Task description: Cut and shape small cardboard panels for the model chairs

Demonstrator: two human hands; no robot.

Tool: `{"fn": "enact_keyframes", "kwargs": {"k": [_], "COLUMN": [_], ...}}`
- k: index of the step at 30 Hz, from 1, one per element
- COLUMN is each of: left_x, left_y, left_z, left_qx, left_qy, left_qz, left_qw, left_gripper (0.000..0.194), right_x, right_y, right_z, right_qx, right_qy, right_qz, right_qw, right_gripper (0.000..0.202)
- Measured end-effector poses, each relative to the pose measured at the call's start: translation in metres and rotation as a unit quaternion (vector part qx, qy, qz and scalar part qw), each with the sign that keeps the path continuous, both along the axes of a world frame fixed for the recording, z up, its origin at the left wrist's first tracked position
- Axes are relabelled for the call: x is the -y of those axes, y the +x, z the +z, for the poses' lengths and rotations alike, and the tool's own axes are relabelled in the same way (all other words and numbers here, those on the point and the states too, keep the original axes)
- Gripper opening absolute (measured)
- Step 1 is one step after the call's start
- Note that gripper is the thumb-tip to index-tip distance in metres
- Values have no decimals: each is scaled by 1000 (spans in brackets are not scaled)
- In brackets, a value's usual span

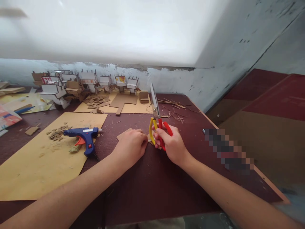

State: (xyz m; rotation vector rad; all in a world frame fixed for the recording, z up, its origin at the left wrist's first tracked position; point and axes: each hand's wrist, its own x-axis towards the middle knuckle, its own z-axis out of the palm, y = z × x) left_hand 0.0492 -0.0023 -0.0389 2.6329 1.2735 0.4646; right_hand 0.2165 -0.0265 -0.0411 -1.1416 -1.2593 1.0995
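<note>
My right hand [172, 143] is wrapped round the scissors [154, 109], which have one yellow and one red handle and blades pointing up and away. My left hand [131, 146] is closed on a piece of cardboard [124, 133], with a corner of it showing behind the knuckles. The fingertips of both hands are close together over the dark red table [152, 184], where a bit of cardboard shows between them. Left of my left hand, a blue glue gun [88, 136] with an orange trigger lies on a yellow sheet [52, 168].
Several small cardboard models [87, 78] line the wall. Cardboard scraps [97, 101] and a T-shaped piece [124, 99] lie before them. Thin strips [175, 103] are at the back right. A blurred-out dark object [226, 151] lies near the table's right edge [262, 176].
</note>
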Motion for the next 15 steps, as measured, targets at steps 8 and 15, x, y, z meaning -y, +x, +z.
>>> {"fn": "enact_keyframes", "kwargs": {"k": [8, 15], "left_x": [-3, 0], "left_y": [0, 3], "left_z": [2, 5], "left_qx": [-9, -59], "left_qy": [-10, -2], "left_qz": [-5, -29], "left_qw": [1000, 998], "left_gripper": [24, 27], "right_x": [0, -3], "right_y": [-1, -5], "right_z": [-6, -4], "right_qx": [18, 40], "right_qy": [12, 20], "right_qz": [-8, -22], "right_qw": [1000, 999], "right_gripper": [18, 17]}}
